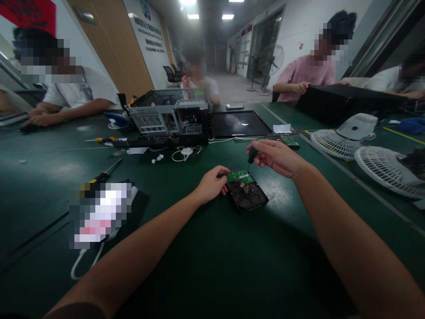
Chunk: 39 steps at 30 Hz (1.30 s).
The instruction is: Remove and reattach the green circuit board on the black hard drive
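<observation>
A hard drive (pixel 246 191) lies on the green table with its underside up, showing a green circuit board and a dark casing. My left hand (pixel 214 185) is closed on its left edge. A small dark piece sticks out by the left fingers; I cannot tell what it is. My right hand (pixel 274 156) is closed around the dark handle of a small screwdriver (pixel 253 154). The screwdriver stands nearly upright, its thin shaft pointing down at the board's far right corner. Whether the tip touches a screw is too small to see.
An opened computer case (pixel 166 117) stands at the back beside a black panel (pixel 241 124). White fan parts (pixel 348 137) lie to the right. On the left are a yellow-black screwdriver (pixel 101 177) and a cabled, blurred-out device (pixel 102 217). Several people sit around the table.
</observation>
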{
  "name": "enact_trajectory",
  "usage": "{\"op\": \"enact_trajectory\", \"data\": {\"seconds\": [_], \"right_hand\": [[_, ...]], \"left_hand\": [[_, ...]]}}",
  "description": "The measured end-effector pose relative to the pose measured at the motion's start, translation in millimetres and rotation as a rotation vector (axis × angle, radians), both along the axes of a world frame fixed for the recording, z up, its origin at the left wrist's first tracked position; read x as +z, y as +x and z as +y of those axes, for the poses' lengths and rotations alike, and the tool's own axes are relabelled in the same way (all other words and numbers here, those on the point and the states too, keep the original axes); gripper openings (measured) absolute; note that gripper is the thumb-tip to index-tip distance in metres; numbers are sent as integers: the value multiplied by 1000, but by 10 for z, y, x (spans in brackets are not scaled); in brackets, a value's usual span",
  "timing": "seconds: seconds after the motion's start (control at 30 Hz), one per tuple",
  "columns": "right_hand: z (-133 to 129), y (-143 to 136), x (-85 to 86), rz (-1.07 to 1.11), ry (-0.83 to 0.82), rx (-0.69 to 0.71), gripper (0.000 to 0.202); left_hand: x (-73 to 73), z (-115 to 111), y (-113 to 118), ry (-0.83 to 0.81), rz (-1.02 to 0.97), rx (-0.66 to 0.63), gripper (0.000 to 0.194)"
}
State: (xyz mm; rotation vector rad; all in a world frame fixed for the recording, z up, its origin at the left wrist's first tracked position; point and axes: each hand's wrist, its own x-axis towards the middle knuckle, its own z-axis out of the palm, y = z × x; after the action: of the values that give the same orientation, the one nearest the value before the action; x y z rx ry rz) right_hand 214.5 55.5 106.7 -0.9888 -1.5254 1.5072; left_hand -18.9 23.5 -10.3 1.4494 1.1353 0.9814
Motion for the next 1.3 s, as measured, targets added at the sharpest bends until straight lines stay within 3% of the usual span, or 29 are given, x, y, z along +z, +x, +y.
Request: {"op": "enact_trajectory", "data": {"seconds": [0.53, 0.77, 0.97, 1.13, 1.2, 1.3], "right_hand": [[5, 20, 8, -53, 49, 10, 24], [-5, 166, 162, -57, 144, -29, 25], [98, 524, 333, 40, 340, -406, 17], [372, 835, 240, 20, 355, -730, 3], [494, 932, 92, -175, 355, -881, 6], [598, 1087, -247, -934, 463, -1008, 15]], "left_hand": [[19, -6, -4, -8, 44, -6, 22], [-2, 11, -14, -12, 49, -12, 23], [-7, 19, -31, -13, 66, -21, 22], [-2, 18, -34, -15, 56, -21, 22], [1, 19, -35, -21, 52, -26, 22], [6, 20, -34, -19, 47, -24, 22]]}}
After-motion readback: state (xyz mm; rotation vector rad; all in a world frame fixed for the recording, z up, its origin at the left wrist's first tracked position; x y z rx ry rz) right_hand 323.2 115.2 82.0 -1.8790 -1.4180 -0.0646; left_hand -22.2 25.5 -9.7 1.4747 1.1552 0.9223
